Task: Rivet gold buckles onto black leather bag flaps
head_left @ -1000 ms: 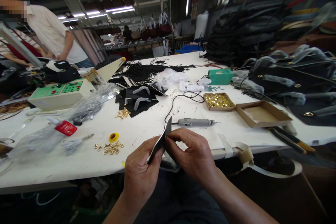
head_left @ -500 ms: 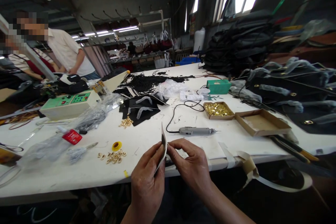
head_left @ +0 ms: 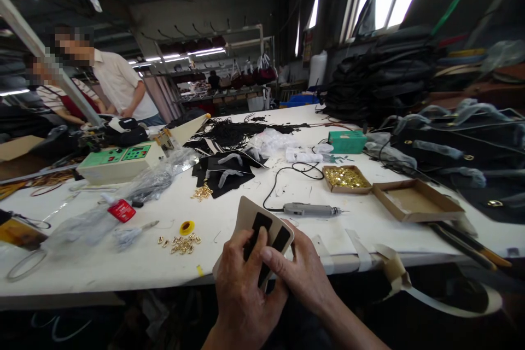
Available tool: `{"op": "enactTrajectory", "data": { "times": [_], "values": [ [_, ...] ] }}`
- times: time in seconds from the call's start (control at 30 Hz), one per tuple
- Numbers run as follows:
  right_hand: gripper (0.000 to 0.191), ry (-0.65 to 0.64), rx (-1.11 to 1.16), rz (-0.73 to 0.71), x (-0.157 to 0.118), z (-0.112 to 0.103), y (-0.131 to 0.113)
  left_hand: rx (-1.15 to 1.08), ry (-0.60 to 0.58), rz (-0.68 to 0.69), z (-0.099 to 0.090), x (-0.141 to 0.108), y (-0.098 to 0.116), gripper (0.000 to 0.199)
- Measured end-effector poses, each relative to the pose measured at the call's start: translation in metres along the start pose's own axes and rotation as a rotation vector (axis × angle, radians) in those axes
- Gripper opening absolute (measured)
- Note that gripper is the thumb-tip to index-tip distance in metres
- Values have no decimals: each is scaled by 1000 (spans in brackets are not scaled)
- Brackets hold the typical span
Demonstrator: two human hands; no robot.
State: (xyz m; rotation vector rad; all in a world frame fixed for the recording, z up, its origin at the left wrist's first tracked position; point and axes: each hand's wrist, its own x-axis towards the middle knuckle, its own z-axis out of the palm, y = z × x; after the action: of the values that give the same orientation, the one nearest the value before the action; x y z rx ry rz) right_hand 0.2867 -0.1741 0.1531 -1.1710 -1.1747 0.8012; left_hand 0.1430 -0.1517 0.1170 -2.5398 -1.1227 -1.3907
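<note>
Both hands hold a pale flat panel with rounded corners and dark strips (head_left: 245, 209) in front of the table edge. My left hand (head_left: 250, 279) grips it from the left, its fingers lying over the dark strips. On the other side, my right hand (head_left: 303, 268) has its thumb on the panel's face and its fingers behind the right edge. Part of the panel is hidden by the hands. Beyond it lies a grey electric screwdriver (head_left: 309, 209) with its bit to the right. Several gold metal fittings (head_left: 183, 244) lie left of the hands, beside a yellow ring (head_left: 187, 227).
Behind are black pieces with wrapped handles (head_left: 223, 172), a box of gold bits (head_left: 346, 179), a shallow cardboard tray (head_left: 418, 200) and a green box (head_left: 348, 142). A red bottle (head_left: 122, 210) lies left, near a control-panel machine (head_left: 121, 161). Two people stand at far left.
The panel has turned from edge-on to face-on, showing its dark strips. My right hand has shifted its grip, with the thumb now on the face. The whole view has shifted slightly.
</note>
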Motion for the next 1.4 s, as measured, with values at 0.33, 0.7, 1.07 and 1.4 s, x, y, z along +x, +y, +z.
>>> {"op": "enactTrajectory", "data": {
  "times": [0.33,0.7,1.07,1.4],
  "values": [
    [44,12,76,247,20,-6,25,-185,-108,-51,-6,7,-11,49],
    [44,-211,360,547,51,-6,73,-1024,-234,-1026,27,31,-71,81],
    [44,-277,175,637,81,4,103,-1093,-329,-1170,58,23,-109,42],
    [30,-302,-77,729,119,4,151,-943,-419,-1242,98,36,-140,32]
  ]
}}
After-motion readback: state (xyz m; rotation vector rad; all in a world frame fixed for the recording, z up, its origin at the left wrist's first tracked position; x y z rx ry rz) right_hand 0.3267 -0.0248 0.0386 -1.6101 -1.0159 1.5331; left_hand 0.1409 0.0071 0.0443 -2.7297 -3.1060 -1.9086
